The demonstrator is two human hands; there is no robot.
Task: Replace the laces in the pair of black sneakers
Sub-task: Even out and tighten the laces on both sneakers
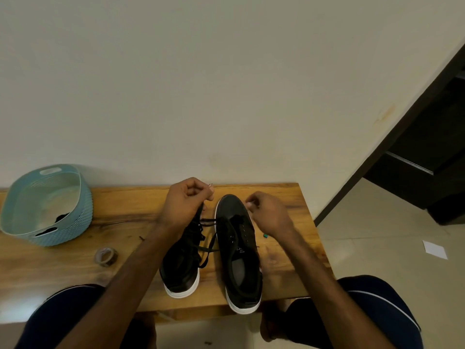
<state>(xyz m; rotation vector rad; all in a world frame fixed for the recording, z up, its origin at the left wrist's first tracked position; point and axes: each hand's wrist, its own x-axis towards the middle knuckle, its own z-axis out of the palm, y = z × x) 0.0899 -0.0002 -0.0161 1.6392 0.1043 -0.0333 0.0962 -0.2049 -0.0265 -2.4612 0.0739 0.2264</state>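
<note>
Left hand (187,197) on lace (207,222); right hand (269,214)

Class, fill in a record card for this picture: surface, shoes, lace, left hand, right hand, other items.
surface: wooden table
shoes: left sneaker and right sneaker, side by side, toes away
lace: black lace trailing between them
left hand: grips the lace
right hand: fingers curled beside right sneaker's toe; hold unclear
other: blue basket, tape roll

I'm in a home room: wooden bench (276,197) against a plain cream wall (226,84), tiled floor (377,248) and dark doorway (427,147) right of the bench.
</note>
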